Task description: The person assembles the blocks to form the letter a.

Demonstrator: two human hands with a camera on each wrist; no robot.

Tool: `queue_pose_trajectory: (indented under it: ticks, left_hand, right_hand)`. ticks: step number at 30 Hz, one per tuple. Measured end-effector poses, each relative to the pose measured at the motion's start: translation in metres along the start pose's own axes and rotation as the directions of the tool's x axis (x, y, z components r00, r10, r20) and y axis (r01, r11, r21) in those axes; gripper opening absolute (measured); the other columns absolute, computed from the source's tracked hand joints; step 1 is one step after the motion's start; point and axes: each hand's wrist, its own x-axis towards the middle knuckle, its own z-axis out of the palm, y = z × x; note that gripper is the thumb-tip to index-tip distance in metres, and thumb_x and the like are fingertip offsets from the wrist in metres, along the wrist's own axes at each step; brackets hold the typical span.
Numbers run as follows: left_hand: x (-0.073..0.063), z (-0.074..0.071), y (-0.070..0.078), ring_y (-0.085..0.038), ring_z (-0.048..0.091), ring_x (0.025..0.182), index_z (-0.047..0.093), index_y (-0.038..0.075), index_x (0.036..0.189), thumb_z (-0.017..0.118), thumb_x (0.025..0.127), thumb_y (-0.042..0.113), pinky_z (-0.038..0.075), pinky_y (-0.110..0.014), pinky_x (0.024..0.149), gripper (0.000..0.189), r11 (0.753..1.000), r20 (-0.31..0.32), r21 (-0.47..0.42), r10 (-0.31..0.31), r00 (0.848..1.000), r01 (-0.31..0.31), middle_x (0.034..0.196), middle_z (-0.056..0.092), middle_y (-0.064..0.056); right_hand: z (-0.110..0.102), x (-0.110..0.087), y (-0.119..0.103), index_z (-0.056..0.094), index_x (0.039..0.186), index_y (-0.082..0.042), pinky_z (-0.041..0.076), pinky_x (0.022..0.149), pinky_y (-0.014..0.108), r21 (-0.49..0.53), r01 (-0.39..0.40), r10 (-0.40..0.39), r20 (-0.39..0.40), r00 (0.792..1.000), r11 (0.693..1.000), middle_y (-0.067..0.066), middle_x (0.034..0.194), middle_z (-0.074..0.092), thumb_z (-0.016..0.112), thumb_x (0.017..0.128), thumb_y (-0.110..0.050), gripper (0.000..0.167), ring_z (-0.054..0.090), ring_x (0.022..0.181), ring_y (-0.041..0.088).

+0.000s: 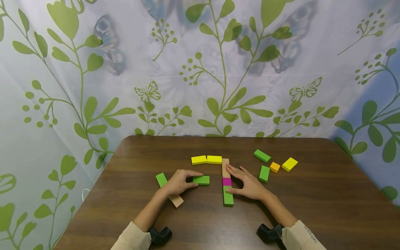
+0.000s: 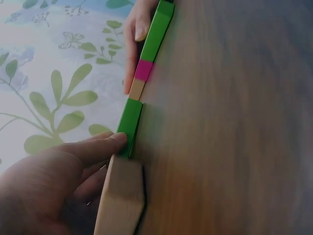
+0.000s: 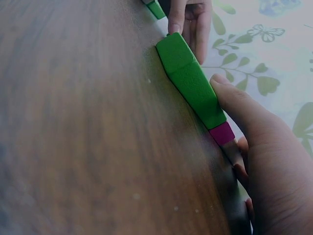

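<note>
My left hand pinches a green block between thumb and forefinger, on or just above the table. Beside it, to the right, a row of blocks runs front to back: a plain wooden block, a magenta block and a green block at the near end. My right hand lies along the row's right side, thumb touching the near green block and fingertips at the wooden one. In the left wrist view, another wooden block stands close to that camera.
Two yellow blocks lie end to end behind, meeting the row's far end. Green, orange and yellow blocks lie loose at the right. A green block and a wooden block lie by my left wrist. A patterned cloth hangs behind the table.
</note>
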Motion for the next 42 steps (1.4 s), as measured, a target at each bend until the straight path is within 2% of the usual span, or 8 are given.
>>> queue_pose_trajectory:
  ticks: [8, 19, 25, 33, 42]
  left_hand:
    - [0.013, 0.015, 0.013, -0.01, 0.053, 0.111, 0.06, 0.012, 0.125, 0.064, 0.088, 0.019, 0.044, -0.028, 0.091, 0.037, 0.999, 0.026, 0.029, 0.014, 1.0, -0.015, 0.121, 0.06, 0.002]
    - [0.019, 0.027, 0.016, -0.011, 0.052, 0.114, 0.059, 0.014, 0.126, 0.064, 0.088, 0.019, 0.043, -0.029, 0.094, 0.038, 0.998, 0.013, 0.043, 0.042, 0.999, -0.043, 0.122, 0.059, 0.003]
    - [0.021, 0.03, 0.017, -0.011, 0.052, 0.114, 0.059, 0.014, 0.126, 0.063, 0.089, 0.019, 0.043, -0.031, 0.094, 0.038, 0.997, 0.0, 0.059, 0.052, 0.999, -0.052, 0.123, 0.058, 0.002]
    - [0.023, 0.033, 0.016, -0.012, 0.05, 0.117, 0.058, 0.016, 0.127, 0.063, 0.089, 0.022, 0.042, -0.032, 0.095, 0.039, 0.996, 0.004, 0.07, 0.053, 0.999, -0.053, 0.126, 0.056, 0.0]
    - [0.024, 0.033, 0.016, -0.013, 0.049, 0.118, 0.059, 0.014, 0.127, 0.063, 0.089, 0.021, 0.041, -0.032, 0.096, 0.039, 0.996, 0.0, 0.063, 0.061, 0.998, -0.06, 0.126, 0.056, -0.003]
  right_hand:
    - [0.0, 0.0, 0.0, 0.029, 0.146, -0.016, 0.011, 0.108, 0.053, 0.007, -0.01, 0.01, -0.003, 1.0, 1.0, 0.003, 0.149, 0.027, 0.064, 0.08, -0.054, 0.084, 0.031, 0.132, 0.028]
    - [0.002, 0.001, 0.001, 0.03, 0.146, -0.015, 0.012, 0.107, 0.055, 0.011, 0.007, -0.007, -0.012, 1.0, 1.0, 0.005, 0.148, 0.028, 0.065, 0.079, -0.053, 0.085, 0.032, 0.131, 0.03]
    - [0.001, 0.001, 0.0, 0.029, 0.146, -0.016, 0.01, 0.108, 0.053, 0.008, -0.006, 0.007, -0.002, 1.0, 1.0, 0.004, 0.149, 0.027, 0.063, 0.079, -0.056, 0.085, 0.032, 0.132, 0.027]
    - [0.0, 0.0, -0.001, 0.029, 0.146, -0.016, 0.01, 0.108, 0.054, 0.018, -0.019, 0.019, 0.002, 1.0, 1.0, 0.003, 0.149, 0.027, 0.063, 0.079, -0.056, 0.085, 0.029, 0.133, 0.03]
    - [0.001, 0.002, 0.002, 0.031, 0.146, -0.015, 0.013, 0.107, 0.054, -0.002, 0.009, -0.009, -0.012, 1.0, 1.0, 0.003, 0.148, 0.029, 0.064, 0.078, -0.055, 0.085, 0.034, 0.131, 0.025]
